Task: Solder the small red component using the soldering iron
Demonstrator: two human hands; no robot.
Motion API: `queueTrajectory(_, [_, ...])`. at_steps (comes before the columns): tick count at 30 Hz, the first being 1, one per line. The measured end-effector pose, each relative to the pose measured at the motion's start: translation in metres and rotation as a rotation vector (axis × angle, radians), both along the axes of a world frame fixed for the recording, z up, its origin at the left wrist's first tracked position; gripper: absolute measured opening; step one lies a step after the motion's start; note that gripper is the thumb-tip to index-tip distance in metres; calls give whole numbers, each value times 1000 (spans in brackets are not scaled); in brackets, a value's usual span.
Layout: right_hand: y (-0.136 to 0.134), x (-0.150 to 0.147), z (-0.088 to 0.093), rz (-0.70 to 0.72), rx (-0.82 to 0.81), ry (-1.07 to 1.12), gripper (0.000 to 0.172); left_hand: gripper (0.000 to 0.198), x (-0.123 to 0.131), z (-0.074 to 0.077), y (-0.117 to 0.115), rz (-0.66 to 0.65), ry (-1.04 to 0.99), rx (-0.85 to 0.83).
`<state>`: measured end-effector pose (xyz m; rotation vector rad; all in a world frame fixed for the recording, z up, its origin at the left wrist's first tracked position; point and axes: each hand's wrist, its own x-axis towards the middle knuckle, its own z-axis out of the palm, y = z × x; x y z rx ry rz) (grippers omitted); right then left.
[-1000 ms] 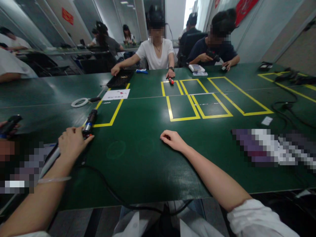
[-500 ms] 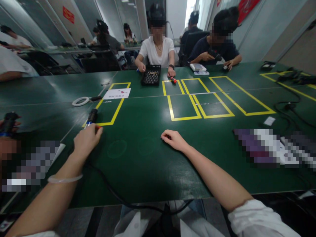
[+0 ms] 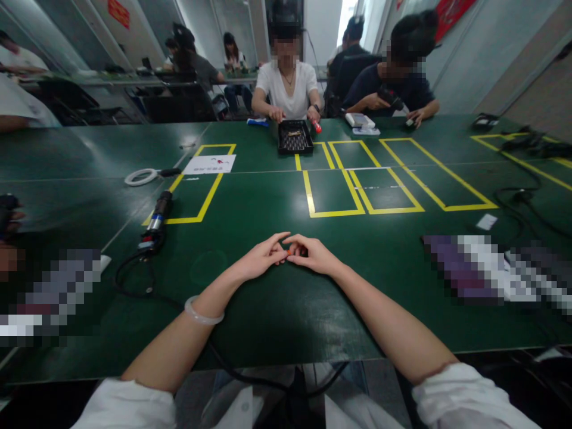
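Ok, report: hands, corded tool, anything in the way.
Left hand and right hand together, tiny orange spot between, unidentifiable. Corded tool lying left, untouched. Cable passes under left forearm.

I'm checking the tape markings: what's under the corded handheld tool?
Yellow tape and green tabletop show beside the corded tool; what lies directly beneath it is covered.
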<state>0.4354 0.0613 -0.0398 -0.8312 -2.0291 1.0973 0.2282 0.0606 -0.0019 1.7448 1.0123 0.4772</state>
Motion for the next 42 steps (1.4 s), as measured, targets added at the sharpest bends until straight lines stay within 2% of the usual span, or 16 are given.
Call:
queueTrajectory(3, [0, -3, -1, 45, 12, -2, 27, 68, 0, -5, -2, -24, -49, -29])
queueTrajectory(7, [-1, -5, 0, 22, 1, 27, 17, 64, -1, -9, -2, 14, -125, -56])
queueTrajectory(11, [-3, -5, 1, -52, 18, 20, 13, 58, -1, -11, 0, 73, -149, -73])
queueTrajectory(18, [-3, -4, 4, -151, 105, -2, 10, 36, -2, -13, 1, 46, -141, -65])
queueTrajectory(27, [-5, -5, 7, -150, 201, -80, 8, 32, 0, -9, -2, 42, -113, -59])
queueTrajectory(30, [-4, -5, 6, -136, 159, -72, 14, 30, 0, -10, -2, 53, -116, -56])
queueTrajectory(33, [-4, -4, 4, -140, 51, -29, 21, 30, 0, -11, -3, 73, -124, -61])
queueTrajectory(36, [-4, -3, 3, -134, -18, 3, 19, 30, 0, -11, -3, 84, -119, -52])
queueTrajectory(42, [-4, -4, 6, -124, 28, 41, 16, 32, 0, -11, -3, 110, -119, -43])
